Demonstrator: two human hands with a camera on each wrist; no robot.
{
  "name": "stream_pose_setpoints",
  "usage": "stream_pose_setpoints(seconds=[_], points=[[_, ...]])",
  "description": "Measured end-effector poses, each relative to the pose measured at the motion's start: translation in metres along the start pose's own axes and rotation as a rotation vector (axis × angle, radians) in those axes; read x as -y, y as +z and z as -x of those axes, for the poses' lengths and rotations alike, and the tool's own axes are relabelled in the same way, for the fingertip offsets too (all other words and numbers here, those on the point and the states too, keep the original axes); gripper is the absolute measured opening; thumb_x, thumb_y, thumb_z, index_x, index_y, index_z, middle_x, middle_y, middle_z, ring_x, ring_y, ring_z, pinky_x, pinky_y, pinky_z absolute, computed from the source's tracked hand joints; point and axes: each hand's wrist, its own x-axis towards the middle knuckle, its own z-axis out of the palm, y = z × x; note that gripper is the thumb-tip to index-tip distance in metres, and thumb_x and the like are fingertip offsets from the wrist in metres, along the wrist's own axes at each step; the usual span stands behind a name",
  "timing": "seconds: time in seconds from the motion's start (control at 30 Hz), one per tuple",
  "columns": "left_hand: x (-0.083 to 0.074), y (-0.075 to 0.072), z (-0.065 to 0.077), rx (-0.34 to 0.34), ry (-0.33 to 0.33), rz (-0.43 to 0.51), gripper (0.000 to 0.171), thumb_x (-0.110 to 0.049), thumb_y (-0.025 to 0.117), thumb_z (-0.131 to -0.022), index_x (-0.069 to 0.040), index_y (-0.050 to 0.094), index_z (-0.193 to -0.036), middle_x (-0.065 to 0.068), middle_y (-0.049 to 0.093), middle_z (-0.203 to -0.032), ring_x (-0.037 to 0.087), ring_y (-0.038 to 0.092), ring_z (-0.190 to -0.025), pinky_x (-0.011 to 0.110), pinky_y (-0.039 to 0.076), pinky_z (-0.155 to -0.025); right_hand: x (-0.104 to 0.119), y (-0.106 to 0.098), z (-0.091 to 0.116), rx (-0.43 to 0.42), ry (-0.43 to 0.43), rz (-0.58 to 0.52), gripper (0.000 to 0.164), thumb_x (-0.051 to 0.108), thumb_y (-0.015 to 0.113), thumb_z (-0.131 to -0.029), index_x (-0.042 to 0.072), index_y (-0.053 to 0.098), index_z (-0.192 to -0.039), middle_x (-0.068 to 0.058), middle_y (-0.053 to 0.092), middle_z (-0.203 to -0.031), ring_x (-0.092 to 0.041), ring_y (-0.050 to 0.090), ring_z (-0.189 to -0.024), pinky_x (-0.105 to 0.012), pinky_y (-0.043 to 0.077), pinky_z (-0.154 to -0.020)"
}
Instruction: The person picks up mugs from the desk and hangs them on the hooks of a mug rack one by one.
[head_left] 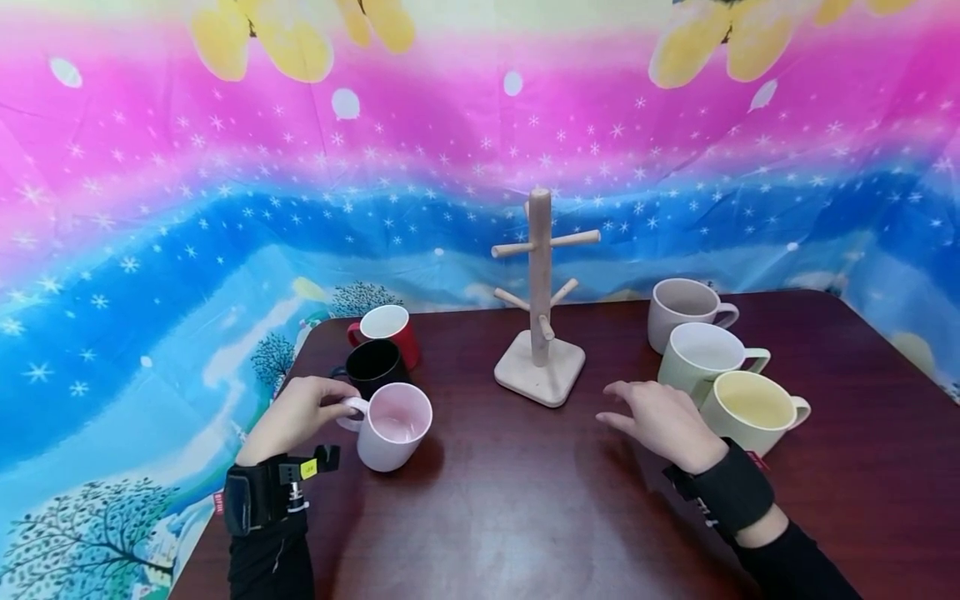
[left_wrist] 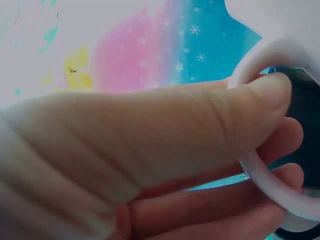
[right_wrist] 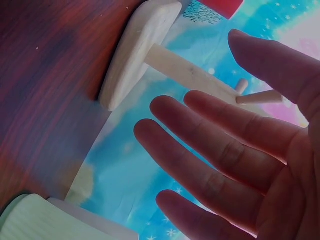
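Observation:
My left hand (head_left: pixel 296 414) pinches the handle of a pale pink mug (head_left: pixel 384 450), which is upright at the left of the table. In the left wrist view the thumb lies across the handle (left_wrist: pixel 272 185) and fingers curl behind it. Just behind this mug are a black mug (head_left: pixel 375 367) and a red mug (head_left: pixel 406 340) with a white inside. My right hand (head_left: pixel 667 417) holds nothing, its fingers spread and lightly bent in the right wrist view. It hovers left of a pale yellow mug (head_left: pixel 742 433), in front of the wooden mug tree (head_left: pixel 540 283), whose pegs are bare.
Beyond the yellow mug stand a pale green mug (head_left: pixel 697 354) and a greyish mug (head_left: pixel 667 321), handles to the right. The dark wooden table (head_left: pixel 495 517) ends at a colourful cloth backdrop (head_left: pixel 450 150). The tree's square base (head_left: pixel 517 375) sits mid-table toward the back.

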Motion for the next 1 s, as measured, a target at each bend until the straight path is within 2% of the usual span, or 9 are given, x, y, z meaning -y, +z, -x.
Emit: stream_pose_setpoints(seconds=[0.33,0.67,1.0], points=[[-0.007,0.000,-0.001,-0.031,0.097,-0.006,0.014,-0.010,0.067,-0.081,-0.015,0.071,-0.094,-0.004,0.068,-0.085,0.006,0.059,-0.074,0.021,0.050,-0.065,0.001,0.000,0.000,-0.001,0.004,-0.004,0.039,0.033,0.071,-0.079,0.006,0.066,-0.106,-0.009,0.070,-0.091,-0.015,0.063,-0.069,-0.028,0.050,-0.056],[-0.021,0.004,-0.005,-0.120,0.198,0.028,0.016,-0.008,0.068,-0.080,-0.014,0.072,-0.094,-0.005,0.069,-0.083,0.001,0.055,-0.071,0.019,0.049,-0.063,0.002,0.000,-0.001,0.002,-0.005,-0.010,0.039,0.033,0.071,-0.078,0.006,0.067,-0.105,-0.009,0.071,-0.090,-0.015,0.062,-0.068,-0.027,0.049,-0.055],[-0.037,0.013,-0.015,-0.164,0.192,0.045,0.015,-0.012,0.069,-0.080,-0.017,0.072,-0.094,-0.006,0.068,-0.083,0.004,0.054,-0.071,0.020,0.048,-0.063,0.003,0.000,-0.001,0.006,-0.002,-0.007,0.039,0.032,0.071,-0.078,0.005,0.067,-0.106,-0.009,0.071,-0.089,-0.015,0.062,-0.066,-0.027,0.049,-0.055]])
